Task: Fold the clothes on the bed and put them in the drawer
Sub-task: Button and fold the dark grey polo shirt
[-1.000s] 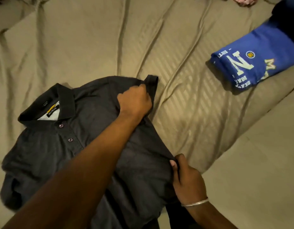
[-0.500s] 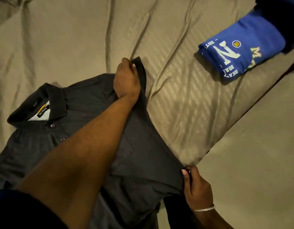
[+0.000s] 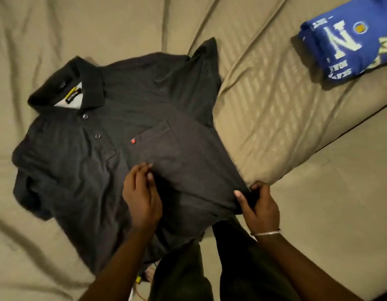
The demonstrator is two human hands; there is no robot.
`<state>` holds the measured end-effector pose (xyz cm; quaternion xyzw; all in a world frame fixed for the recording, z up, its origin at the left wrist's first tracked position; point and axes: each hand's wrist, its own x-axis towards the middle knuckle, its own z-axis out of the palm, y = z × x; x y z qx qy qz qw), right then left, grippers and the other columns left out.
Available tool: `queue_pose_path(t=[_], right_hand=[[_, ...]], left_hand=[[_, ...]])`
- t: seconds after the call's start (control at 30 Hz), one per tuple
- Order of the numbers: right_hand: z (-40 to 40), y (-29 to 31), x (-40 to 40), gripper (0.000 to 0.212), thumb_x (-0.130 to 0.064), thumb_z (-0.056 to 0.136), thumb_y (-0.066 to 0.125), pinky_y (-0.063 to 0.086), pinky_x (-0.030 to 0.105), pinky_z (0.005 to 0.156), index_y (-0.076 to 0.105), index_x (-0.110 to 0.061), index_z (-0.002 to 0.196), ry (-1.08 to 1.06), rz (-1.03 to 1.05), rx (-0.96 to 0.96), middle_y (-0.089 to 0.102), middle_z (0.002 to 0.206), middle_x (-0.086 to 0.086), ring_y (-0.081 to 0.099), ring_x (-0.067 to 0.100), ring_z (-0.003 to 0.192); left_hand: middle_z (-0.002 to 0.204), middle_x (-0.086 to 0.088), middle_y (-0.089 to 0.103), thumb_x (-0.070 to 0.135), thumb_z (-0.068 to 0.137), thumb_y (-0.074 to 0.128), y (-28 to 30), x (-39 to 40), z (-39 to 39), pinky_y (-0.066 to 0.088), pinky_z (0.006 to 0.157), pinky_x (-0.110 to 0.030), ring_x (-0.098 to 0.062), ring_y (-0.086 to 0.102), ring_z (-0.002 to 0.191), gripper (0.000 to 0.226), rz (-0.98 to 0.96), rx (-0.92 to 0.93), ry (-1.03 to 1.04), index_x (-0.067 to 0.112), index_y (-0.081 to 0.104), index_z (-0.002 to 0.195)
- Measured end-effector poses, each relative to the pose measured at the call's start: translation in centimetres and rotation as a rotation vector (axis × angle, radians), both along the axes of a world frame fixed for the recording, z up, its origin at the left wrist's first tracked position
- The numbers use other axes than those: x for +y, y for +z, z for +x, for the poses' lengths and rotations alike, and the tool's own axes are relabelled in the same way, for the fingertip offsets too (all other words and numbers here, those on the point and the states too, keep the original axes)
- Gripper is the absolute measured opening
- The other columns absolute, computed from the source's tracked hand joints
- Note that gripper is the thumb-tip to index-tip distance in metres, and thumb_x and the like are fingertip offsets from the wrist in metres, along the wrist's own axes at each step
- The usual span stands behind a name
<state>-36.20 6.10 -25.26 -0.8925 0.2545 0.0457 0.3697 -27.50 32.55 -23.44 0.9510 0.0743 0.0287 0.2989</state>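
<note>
Head view of a bed (image 3: 275,118) covered with a tan, faintly striped sheet that is lying in long creases. A dark polo shirt (image 3: 105,161) is lying front-up on the sheet, its collar (image 3: 90,83) pointing toward the upper left, two buttons and a small red mark near the chest pocket showing. One short sleeve (image 3: 206,53) is sticking out toward the top of the frame; the other side of the shirt is bunching at the left edge.

The left hand (image 3: 142,198) is resting on the lower middle of the shirt with its fingers bent and thumb close to them, seemingly pinching a bit of cloth; the blur is making the grip hard to confirm. The right hand (image 3: 261,205), wearing a thin silver bangle (image 3: 266,233) at the wrist, is gripping the shirt's lower right corner between thumb and curled fingers, at the edge of the mattress.

Well apart, at the upper right, a folded blue shirt (image 3: 349,42) with pale lettering is lying on the sheet. The person's dark-trousered legs (image 3: 210,268) are standing against the bed below the shirt hem, partly covering it. No drawer or other container is appearing in view.
</note>
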Motion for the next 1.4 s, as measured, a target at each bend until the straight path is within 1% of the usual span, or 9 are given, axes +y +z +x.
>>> queue_pose_path(t=[0.17, 0.37, 0.47, 0.6, 0.8, 0.93, 1.03, 1.3, 1.4], right_hand=[[0.8, 0.1, 0.3, 0.044, -0.053, 0.088, 0.063, 0.040, 0.033, 0.060, 0.036, -0.019, 0.095, 0.048, 0.066, 0.039, 0.057, 0.079, 0.006, 0.058, 0.028, 0.069], [1.0, -0.5, 0.4, 0.043, -0.039, 0.089, 0.067, 0.039, 0.030, 0.066, 0.040, -0.007, 0.098, 0.043, 0.095, 0.020, 0.055, 0.083, 0.009, 0.053, 0.023, 0.073], [0.6, -0.7, 0.8, 0.046, -0.040, 0.089, 0.066, 0.037, 0.023, 0.068, 0.042, -0.002, 0.100, 0.019, 0.103, -0.024, 0.056, 0.085, 0.008, 0.051, 0.014, 0.074], [-0.1, 0.0, 1.3, 0.037, -0.036, 0.093, 0.064, 0.039, 0.018, 0.070, 0.052, -0.001, 0.094, -0.061, 0.134, -0.083, 0.054, 0.075, -0.002, 0.047, 0.007, 0.069], [-2.4, 0.2, 0.1, 0.052, -0.070, 0.085, 0.056, 0.057, 0.051, 0.080, 0.066, -0.018, 0.086, -0.067, 0.259, 0.065, 0.064, 0.088, 0.013, 0.065, 0.034, 0.088], [-2.2, 2.8, 0.1, 0.066, -0.073, 0.085, 0.046, 0.050, 0.030, 0.083, 0.063, -0.012, 0.102, -0.023, 0.331, 0.053, 0.064, 0.091, -0.003, 0.061, 0.007, 0.089], [-1.9, 3.3, -0.8, 0.042, -0.054, 0.093, 0.052, 0.050, 0.032, 0.090, 0.060, -0.017, 0.112, 0.061, 0.321, 0.086, 0.065, 0.103, -0.003, 0.062, 0.008, 0.099], [-1.5, 2.1, -4.2, 0.067, -0.067, 0.086, 0.044, 0.042, 0.032, 0.072, 0.055, -0.005, 0.109, 0.315, -0.031, 0.163, 0.061, 0.084, 0.010, 0.058, 0.026, 0.076], [-1.1, 0.9, -4.3, 0.047, -0.049, 0.095, 0.052, 0.047, 0.036, 0.074, 0.051, -0.006, 0.111, 0.367, -0.095, 0.217, 0.064, 0.089, 0.015, 0.063, 0.034, 0.080]], left_hand=[[0.153, -0.005, 0.039, 0.041, 0.100, 0.036, 0.1, 3.7, -11.3, 0.031, 0.112, -0.053, -0.026, 0.035, 0.141, 0.048, 0.091, 0.283, 0.295, 0.021, 0.047, 0.143], [0.159, -0.012, 0.022, 0.053, 0.093, 0.052, 0.2, 5.6, -17.2, 0.020, 0.118, -0.047, -0.032, 0.022, 0.146, 0.079, 0.035, 0.370, 0.703, 0.018, 0.020, 0.156], [0.152, -0.015, 0.028, 0.054, 0.087, 0.065, 0.0, 6.0, -18.1, 0.024, 0.113, -0.055, -0.035, 0.026, 0.141, 0.083, -0.066, 0.355, 0.946, 0.017, 0.027, 0.151], [0.133, -0.019, 0.044, 0.051, 0.078, 0.077, -0.3, 8.4, -19.2, 0.040, 0.100, -0.043, -0.031, 0.045, 0.122, 0.077, -0.168, 0.262, 1.064, 0.008, 0.045, 0.133], [0.102, -0.001, 0.063, 0.035, 0.097, 0.058, 2.4, 10.7, -22.0, 0.044, 0.084, -0.026, -0.016, 0.058, 0.097, 0.023, -0.623, 0.262, 0.943, 0.013, 0.058, 0.104], [0.104, -0.004, 0.068, 0.042, 0.079, 0.071, 1.9, 13.4, -24.5, 0.048, 0.086, -0.048, -0.035, 0.059, 0.105, 0.041, -0.957, 0.398, 0.931, 0.009, 0.064, 0.104], [0.116, -0.013, 0.069, 0.065, 0.064, 0.076, 1.4, 14.3, -26.1, 0.052, 0.088, -0.045, -0.032, 0.066, 0.105, 0.086, -0.826, 0.647, 0.761, 0.004, 0.060, 0.122], [0.126, -0.012, 0.064, 0.018, 0.093, 0.065, 0.9, 14.1, -27.8, 0.046, 0.101, -0.045, -0.030, 0.061, 0.115, 0.038, -0.616, 0.707, 0.726, 0.008, 0.058, 0.128], [0.117, -0.016, 0.069, 0.014, 0.089, 0.071, 0.4, 13.8, -27.7, 0.048, 0.100, -0.049, -0.032, 0.065, 0.109, 0.034, -0.487, 0.707, 0.750, 0.005, 0.061, 0.120]])
